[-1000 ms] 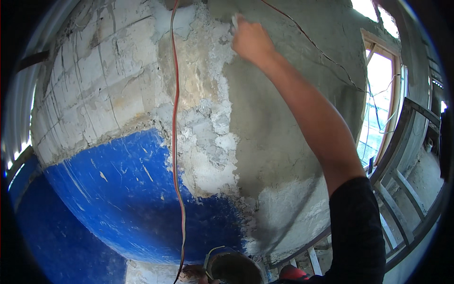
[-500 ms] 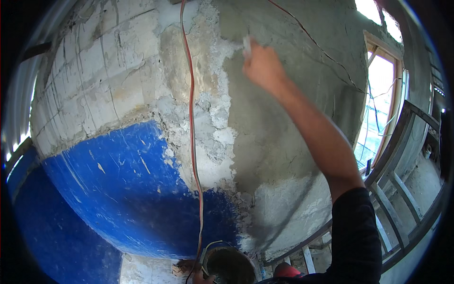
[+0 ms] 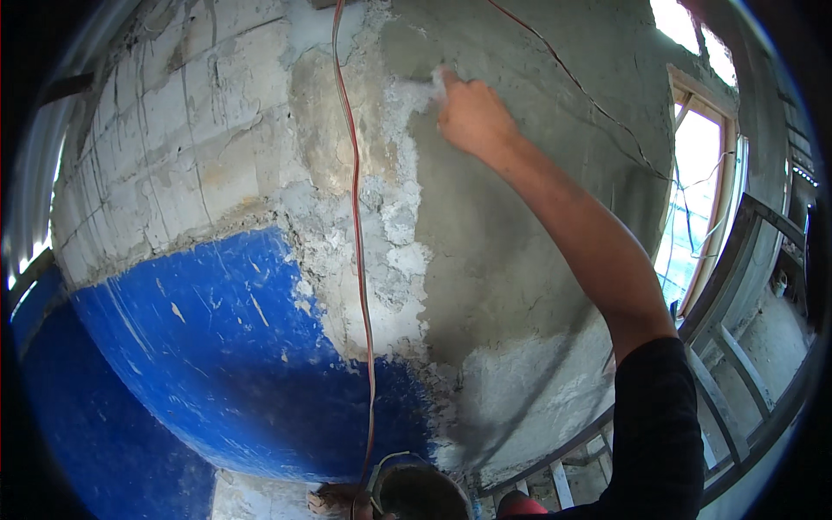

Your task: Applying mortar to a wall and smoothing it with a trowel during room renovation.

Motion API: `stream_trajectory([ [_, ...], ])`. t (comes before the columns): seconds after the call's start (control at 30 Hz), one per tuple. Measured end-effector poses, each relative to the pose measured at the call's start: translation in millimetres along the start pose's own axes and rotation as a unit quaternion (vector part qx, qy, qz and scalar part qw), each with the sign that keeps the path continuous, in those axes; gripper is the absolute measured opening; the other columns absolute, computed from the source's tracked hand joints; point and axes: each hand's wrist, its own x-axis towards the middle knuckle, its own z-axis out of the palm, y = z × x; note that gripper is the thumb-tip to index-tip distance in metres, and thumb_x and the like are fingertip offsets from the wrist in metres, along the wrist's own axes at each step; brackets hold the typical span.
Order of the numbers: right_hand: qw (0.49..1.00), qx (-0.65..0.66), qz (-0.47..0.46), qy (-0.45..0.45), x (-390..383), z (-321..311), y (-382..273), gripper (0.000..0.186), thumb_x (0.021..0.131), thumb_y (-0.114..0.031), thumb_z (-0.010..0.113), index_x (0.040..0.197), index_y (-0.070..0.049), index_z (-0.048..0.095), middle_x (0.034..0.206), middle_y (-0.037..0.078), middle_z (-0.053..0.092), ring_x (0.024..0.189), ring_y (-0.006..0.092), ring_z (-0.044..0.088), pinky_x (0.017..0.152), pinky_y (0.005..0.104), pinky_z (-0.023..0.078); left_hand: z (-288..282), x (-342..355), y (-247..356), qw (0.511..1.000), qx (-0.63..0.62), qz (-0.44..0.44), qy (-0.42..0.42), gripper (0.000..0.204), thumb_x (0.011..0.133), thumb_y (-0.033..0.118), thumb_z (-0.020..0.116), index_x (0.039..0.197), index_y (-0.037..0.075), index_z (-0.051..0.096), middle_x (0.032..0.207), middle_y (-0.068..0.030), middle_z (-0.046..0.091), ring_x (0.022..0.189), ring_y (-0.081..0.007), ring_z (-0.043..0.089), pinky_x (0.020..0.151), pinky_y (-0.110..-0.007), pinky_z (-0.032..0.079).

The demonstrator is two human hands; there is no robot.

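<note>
Pinched in the fingers of the right hand (image 3: 468, 113), a small pale tool (image 3: 436, 80), only its tip showing past the fingertips, pressed flat against the wet grey plaster (image 3: 520, 234) high on the wall, right at the ragged border with the rough white patch (image 3: 394, 208) on its left. Knuckles turned toward the camera, wrist bent, bare forearm stretched straight up and to the left from the lower right, black sleeve (image 3: 654, 433) covering the upper arm. Just left of the white patch, a red cable (image 3: 360, 260) hanging down the wall from the top edge to the bottom. Farther left, bare pale blocks (image 3: 173, 147) with dark joints, and under them a band of blue paint (image 3: 234, 364), scratched and flaked. Across the fresh plaster to the right, a thin dark wire (image 3: 598, 108) running toward the window (image 3: 693, 208), bright with daylight in a wooden frame, grey metal bars (image 3: 737, 260) leaning beside it. At the bottom edge, near the body, a round bucket (image 3: 420, 494) of dark mortar; beside its rim on the left, only a sliver of the left hand (image 3: 334, 503), grip impossible to tell. No packages, labels or signs to place.
</note>
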Motion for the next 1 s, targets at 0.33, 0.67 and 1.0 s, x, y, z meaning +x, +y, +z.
stream_trajectory([
  [0.33,0.998,-0.015,0.045,0.045,29,4,23,0.051,0.082,-0.006,0.059,0.131,0.006,0.049,0.103,0.031,0.067,0.098,0.0454,0.067,0.087,0.0518,0.055,9,23,-12,1.0,0.023,-0.016,0.002,0.048,0.081,0.017,0.069,0.123,-0.001,0.06,0.113,-0.0236,0.063,0.11,-0.039,0.058,0.096,-0.046,0.045],
  [0.67,0.949,0.311,0.035,-0.033,-289,22,41,0.045,0.091,-0.01,0.064,0.136,-0.006,0.055,0.098,0.017,0.068,0.086,0.0316,0.067,0.073,0.0424,0.054,0,27,-10,0.997,-0.033,0.04,0.049,0.045,0.071,0.004,0.074,0.115,-0.001,0.067,0.099,-0.0113,0.072,0.089,-0.0219,0.068,0.081,-0.038,0.054],
  [1.0,0.329,0.684,0.494,-0.424,-544,31,60,0.058,0.091,-0.015,0.063,0.141,0.006,0.045,0.087,0.008,0.056,0.051,0.012,0.05,0.044,0.0246,0.042,-7,47,32,0.996,-0.085,-0.035,-0.022,0.065,0.078,0.005,0.071,0.139,0.002,0.051,0.13,-0.0197,0.061,0.122,-0.0304,0.058,0.102,-0.038,0.044],
])
